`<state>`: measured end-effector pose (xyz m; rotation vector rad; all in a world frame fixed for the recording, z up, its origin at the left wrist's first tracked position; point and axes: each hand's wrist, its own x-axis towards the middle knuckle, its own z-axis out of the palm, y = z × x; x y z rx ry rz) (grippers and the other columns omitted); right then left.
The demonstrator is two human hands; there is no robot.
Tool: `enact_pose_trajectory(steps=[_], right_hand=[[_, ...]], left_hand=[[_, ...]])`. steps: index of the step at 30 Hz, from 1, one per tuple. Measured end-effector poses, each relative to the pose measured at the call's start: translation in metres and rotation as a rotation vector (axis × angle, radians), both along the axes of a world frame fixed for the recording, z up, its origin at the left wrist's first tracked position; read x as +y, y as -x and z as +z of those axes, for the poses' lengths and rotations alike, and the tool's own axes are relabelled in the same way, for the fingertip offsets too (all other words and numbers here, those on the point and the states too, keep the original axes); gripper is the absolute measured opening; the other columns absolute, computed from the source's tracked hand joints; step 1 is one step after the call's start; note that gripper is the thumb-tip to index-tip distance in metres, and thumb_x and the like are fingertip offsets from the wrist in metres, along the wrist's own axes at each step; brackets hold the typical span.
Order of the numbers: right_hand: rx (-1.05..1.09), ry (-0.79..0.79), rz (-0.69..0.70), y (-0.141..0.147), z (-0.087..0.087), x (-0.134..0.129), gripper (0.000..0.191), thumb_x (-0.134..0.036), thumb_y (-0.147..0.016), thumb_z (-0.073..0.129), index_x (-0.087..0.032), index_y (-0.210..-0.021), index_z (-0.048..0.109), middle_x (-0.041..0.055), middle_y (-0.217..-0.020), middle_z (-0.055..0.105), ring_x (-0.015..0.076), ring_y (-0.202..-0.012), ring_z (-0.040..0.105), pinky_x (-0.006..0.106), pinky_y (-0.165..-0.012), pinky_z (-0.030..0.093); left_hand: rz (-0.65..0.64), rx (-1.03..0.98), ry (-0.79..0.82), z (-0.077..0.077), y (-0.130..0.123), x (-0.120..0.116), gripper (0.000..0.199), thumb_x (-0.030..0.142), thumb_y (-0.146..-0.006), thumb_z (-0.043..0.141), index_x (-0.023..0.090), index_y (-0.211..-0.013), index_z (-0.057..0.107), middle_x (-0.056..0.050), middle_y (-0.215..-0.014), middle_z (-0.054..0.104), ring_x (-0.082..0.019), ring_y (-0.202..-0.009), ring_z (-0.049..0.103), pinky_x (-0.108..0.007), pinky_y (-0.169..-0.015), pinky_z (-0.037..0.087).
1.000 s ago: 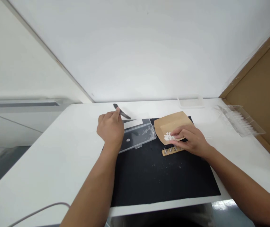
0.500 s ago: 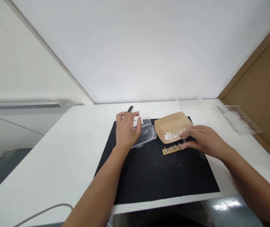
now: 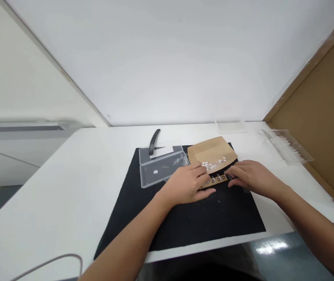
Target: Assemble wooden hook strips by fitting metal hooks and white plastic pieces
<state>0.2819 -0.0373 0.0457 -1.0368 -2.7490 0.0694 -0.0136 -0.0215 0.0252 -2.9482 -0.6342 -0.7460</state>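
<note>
A narrow tan cardboard strip (image 3: 214, 180) with dark round spots lies on the black mat (image 3: 202, 226). Small clear pieces (image 3: 219, 177) stand along it in a row. Over its left part reaches my left hand (image 3: 187, 184), thumb and fingers apart, hiding that end. At the right end, my right hand (image 3: 251, 177) pinches what looks like a small clear piece, mostly hidden between the fingertips. Just behind the strip, a brown paper tray (image 3: 209, 149) holds many small white bits (image 3: 209, 165). An open clear plastic box (image 3: 155, 177) lies left of it with thin clear pieces inside.
A black curved handle-like object (image 3: 154, 141) and a white paper slip (image 3: 161, 151) lie on the box lid. At the right, a clear case (image 3: 290, 147) holds rows of white pieces beside a cardboard panel (image 3: 322, 105). A clear shallow tray (image 3: 230, 127) stands by the wall.
My left hand has moved right and down from above the plastic box to the strip, uncovering the box and the black object. My right hand stays at the strip's right end.
</note>
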Motion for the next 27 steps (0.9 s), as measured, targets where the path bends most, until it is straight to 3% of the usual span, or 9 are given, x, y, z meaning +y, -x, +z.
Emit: enact_pose_trajectory(steps=[5, 14, 20, 27], right_hand=[[-0.065, 0.002, 0.029, 0.004, 0.000, 0.006, 0.015, -0.036, -0.106, 0.062, -0.021, -0.107, 0.061, 0.0054, -0.092, 0.072, 0.0224, -0.079, 0.067, 0.031, -0.068, 0.041], [-0.085, -0.002, 0.059, 0.012, 0.001, 0.013, 0.018, -0.037, -0.104, 0.065, -0.021, -0.098, 0.059, 0.0035, -0.084, 0.069, 0.0210, -0.073, 0.063, 0.029, -0.064, 0.036], [-0.012, 0.040, 0.063, 0.009, -0.003, 0.015, 0.014, -0.036, -0.103, 0.066, -0.022, -0.107, 0.065, 0.0046, -0.091, 0.075, 0.0213, -0.077, 0.069, 0.030, -0.067, 0.043], [0.122, 0.063, 0.062, -0.003, -0.015, 0.019, 0.024, -0.046, -0.099, 0.072, -0.026, -0.113, 0.070, 0.0036, -0.093, 0.078, 0.0206, -0.080, 0.073, 0.031, -0.073, 0.052]], left_hand=[[0.051, 0.037, 0.012, -0.002, 0.001, 0.000, 0.040, 0.054, -0.104, 0.060, 0.016, -0.095, 0.069, -0.008, -0.092, 0.072, -0.024, -0.092, 0.066, -0.033, -0.072, 0.050], [0.085, 0.099, 0.015, -0.004, 0.000, -0.004, 0.045, 0.058, -0.101, 0.063, 0.015, -0.090, 0.067, -0.008, -0.089, 0.072, -0.028, -0.097, 0.065, -0.035, -0.069, 0.051], [0.099, 0.102, 0.011, -0.004, 0.001, -0.005, 0.044, 0.057, -0.101, 0.064, 0.014, -0.095, 0.069, -0.009, -0.091, 0.073, -0.029, -0.100, 0.063, -0.036, -0.070, 0.051], [0.117, 0.139, 0.054, -0.006, 0.002, -0.003, 0.042, 0.056, -0.101, 0.065, 0.015, -0.095, 0.068, -0.009, -0.088, 0.071, -0.029, -0.100, 0.062, -0.034, -0.068, 0.048]])
